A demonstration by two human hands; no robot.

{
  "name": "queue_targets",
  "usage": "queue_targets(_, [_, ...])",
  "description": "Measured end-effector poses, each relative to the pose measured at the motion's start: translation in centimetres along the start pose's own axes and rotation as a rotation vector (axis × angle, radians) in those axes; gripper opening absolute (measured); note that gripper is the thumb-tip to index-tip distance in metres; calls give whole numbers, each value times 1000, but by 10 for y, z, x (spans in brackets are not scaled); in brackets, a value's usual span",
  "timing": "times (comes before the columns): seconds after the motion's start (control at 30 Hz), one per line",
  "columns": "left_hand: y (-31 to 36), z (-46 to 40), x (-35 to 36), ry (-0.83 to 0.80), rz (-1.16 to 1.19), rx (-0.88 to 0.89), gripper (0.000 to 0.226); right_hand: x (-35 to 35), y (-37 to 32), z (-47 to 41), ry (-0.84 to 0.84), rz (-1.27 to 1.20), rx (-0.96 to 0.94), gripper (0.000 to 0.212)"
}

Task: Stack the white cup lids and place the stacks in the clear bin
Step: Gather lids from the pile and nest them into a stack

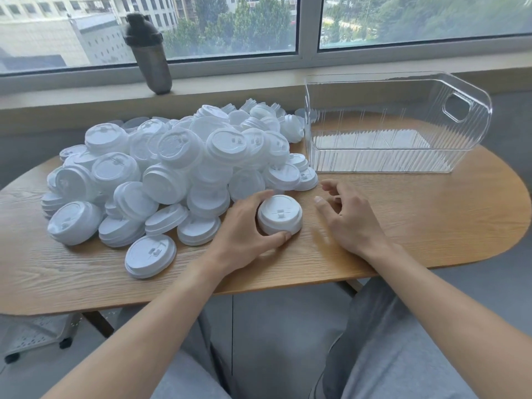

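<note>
One short stack of white plastic cup lids (279,215) sits on oval wooden table (403,214), left hand (244,228) curled round it. Right hand (347,217) beside, fingers loose, holding nothing. Big lid pile (172,168) left, clear ribbed plastic bin (397,122) behind, nothing inside.

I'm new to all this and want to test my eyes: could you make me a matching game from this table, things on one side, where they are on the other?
Things:
1. short lid stack
2. clear bin
3. dark bottle
4. pile of lids

Places:
A. on the windowsill
B. in the left hand's grip
C. far right of the table, nothing in it
D. heaped on the table's left

Pairs: 1-B, 2-C, 3-A, 4-D
</note>
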State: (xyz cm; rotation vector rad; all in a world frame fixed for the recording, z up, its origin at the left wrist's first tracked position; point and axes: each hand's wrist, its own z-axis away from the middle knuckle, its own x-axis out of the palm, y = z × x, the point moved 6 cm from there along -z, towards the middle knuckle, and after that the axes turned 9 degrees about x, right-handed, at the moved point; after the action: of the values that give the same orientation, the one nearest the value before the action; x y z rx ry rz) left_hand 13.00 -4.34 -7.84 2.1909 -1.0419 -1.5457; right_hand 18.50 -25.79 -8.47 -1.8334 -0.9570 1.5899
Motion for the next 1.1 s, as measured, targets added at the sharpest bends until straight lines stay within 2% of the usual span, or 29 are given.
queue_targets(0.23, [-15, 13, -10, -15, -30, 1, 84, 28, -24, -28, 53, -6, -33, 60])
queue_targets(0.5, [-11, 13, -8, 4, -68, 10, 88, 45, -34, -46, 158, 66, 7, 94])
queue_targets(0.8, [-12, 14, -8, 7, -71, 4, 85, 39, -30, -39, 163, 21, -19, 76])
queue_targets(1.1, [-12, 15, -8, 11, -66, -2, 83, 12, -13, -13, 95, -38, -25, 64])
